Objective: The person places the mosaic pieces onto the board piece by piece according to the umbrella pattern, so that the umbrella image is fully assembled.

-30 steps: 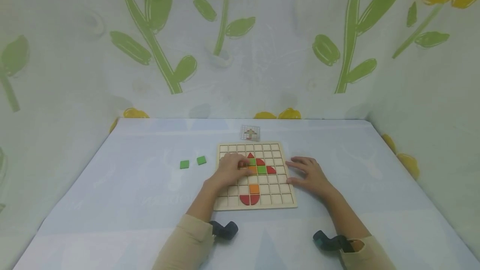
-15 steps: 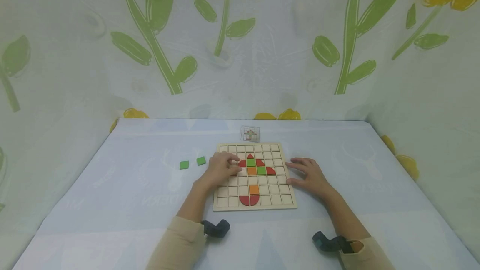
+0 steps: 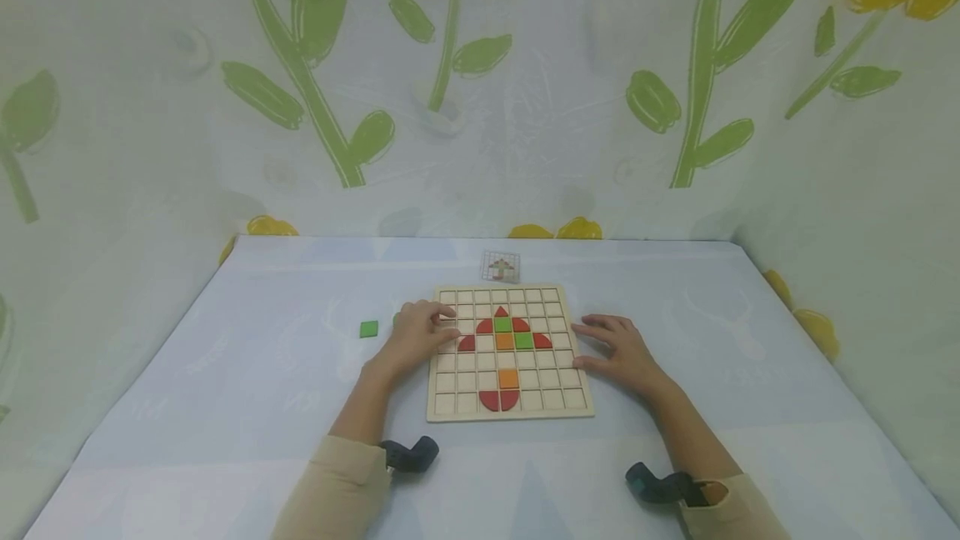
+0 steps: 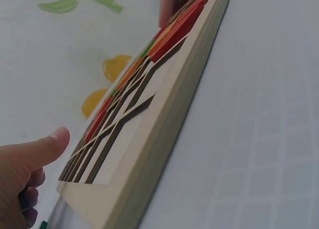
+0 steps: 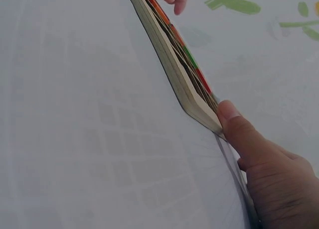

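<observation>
A wooden grid board [image 3: 551, 378] lies on the table with flat coloured tiles in its cells. A red triangle [image 3: 501, 312] tops the pattern, with green squares [image 3: 523, 341], orange squares [image 3: 508, 378] and several red quarter-round tiles [image 3: 467, 344] below it. My left hand [image 3: 415, 332] hovers at the board's left edge, thumb and fingers apart, holding nothing. Behind its fingers a green tile [image 3: 397, 319] is mostly hidden. My right hand [image 3: 618, 352] rests at the board's right edge, thumb [image 5: 237, 122] and fingers spread against the side.
Another green square tile [image 3: 369, 329] lies left of the board. Just beyond its far edge is a small pattern card [image 3: 500, 267] printed with a grid and a figure. A flower-printed curtain [image 3: 555, 107] encloses the back and sides of the white table [image 3: 225, 373].
My left hand has moved left from the board's middle to its left edge, uncovering red tiles and now covering most of one loose green tile. The right hand stays put.
</observation>
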`<state>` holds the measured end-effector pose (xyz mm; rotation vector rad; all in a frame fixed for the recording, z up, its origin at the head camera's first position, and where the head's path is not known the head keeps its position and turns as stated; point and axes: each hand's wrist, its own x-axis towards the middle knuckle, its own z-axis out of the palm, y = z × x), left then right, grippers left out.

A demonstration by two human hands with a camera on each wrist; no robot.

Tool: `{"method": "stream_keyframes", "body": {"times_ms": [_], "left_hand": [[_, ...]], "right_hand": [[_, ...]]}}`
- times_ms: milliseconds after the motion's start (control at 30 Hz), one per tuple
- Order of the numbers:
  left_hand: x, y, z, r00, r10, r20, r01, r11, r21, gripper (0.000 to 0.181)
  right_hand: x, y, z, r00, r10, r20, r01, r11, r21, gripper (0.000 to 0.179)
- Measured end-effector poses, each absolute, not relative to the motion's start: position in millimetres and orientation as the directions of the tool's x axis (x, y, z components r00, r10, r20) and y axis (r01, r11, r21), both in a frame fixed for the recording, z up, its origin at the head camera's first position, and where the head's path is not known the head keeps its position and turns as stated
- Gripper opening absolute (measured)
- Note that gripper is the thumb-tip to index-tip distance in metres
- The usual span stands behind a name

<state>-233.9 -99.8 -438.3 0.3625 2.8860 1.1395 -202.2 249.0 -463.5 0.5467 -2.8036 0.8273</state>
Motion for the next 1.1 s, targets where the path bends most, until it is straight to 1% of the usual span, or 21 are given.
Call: {"method": "stream_keyframes", "body": {"times_ms": [100,267,433,800,967,1100], "left_hand": [[-235,-106,-437,-0.975,0.211,0.074,0.207,0.726,0.656,0.035],[-235,-118,-438,-0.985,0.167,0.051,0.160,0.747,0.646,0.037],[-234,-131,-437,-0.991,0.121,0.057,0.129,0.756,0.642,0.038],[-235,-155,-436,-0.996,0.065,0.055,0.085,0.785,0.613,0.041],[-234,-160,-439,-1.000,0.026,0.003,0.024,0.821,0.571,0.045],[-233,-161,-442,-1.000,0.019,-0.004,0.014,0.829,0.560,0.043]], "right_hand": [[-203,249,-463,-0.921,-0.293,0.257,-0.387,0.776,-0.498,0.058],[-203,249,-463,-0.924,-0.290,0.250,-0.380,0.778,-0.500,0.058],[-203,249,-463,-0.928,-0.284,0.242,-0.370,0.784,-0.498,0.059],[-202,248,-463,-0.932,-0.278,0.232,-0.360,0.783,-0.508,0.059],[-201,249,-463,-0.932,-0.278,0.234,-0.361,0.784,-0.505,0.058],[-202,249,-463,-0.929,-0.281,0.239,-0.366,0.785,-0.499,0.058]]}}
